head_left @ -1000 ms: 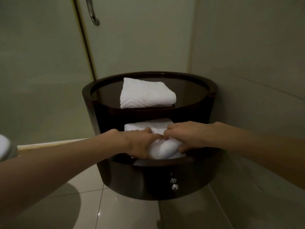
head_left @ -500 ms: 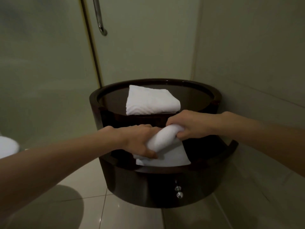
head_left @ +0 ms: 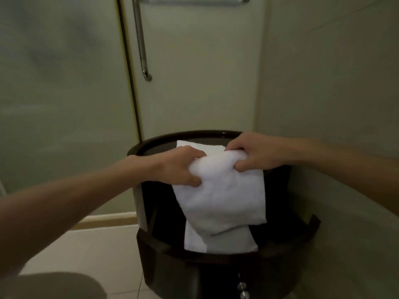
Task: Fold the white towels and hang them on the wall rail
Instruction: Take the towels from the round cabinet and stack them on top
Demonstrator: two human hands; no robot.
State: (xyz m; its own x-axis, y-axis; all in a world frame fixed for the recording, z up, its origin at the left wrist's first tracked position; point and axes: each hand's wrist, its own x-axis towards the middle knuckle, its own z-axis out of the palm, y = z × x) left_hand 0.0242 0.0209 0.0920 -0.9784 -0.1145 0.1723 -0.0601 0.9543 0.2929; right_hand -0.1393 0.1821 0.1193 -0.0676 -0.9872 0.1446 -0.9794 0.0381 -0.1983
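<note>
A white towel [head_left: 222, 197] hangs in front of the dark round shelf unit [head_left: 194, 268]. My left hand [head_left: 183, 167] grips its upper left edge and my right hand [head_left: 252, 154] grips its upper right edge. The towel's lower part droops, partly unfolded. Another white towel [head_left: 218, 240] lies flat on the lower shelf below it. A third folded white towel [head_left: 207, 147] rests on the top shelf, mostly hidden behind my hands. A horizontal metal wall rail [head_left: 194, 0] shows at the top edge of the view.
A vertical metal door handle [head_left: 141, 39] is fixed on a frosted glass door at the back. A wall [head_left: 334, 83] stands close on the right. Pale floor tiles [head_left: 97, 255] lie to the left of the shelf unit, with a dark shadow at the bottom left.
Both hands lifted the towel out of the lower shelf and raised it to the level of the top shelf; it has dropped open. The view tilted up, showing the rail.
</note>
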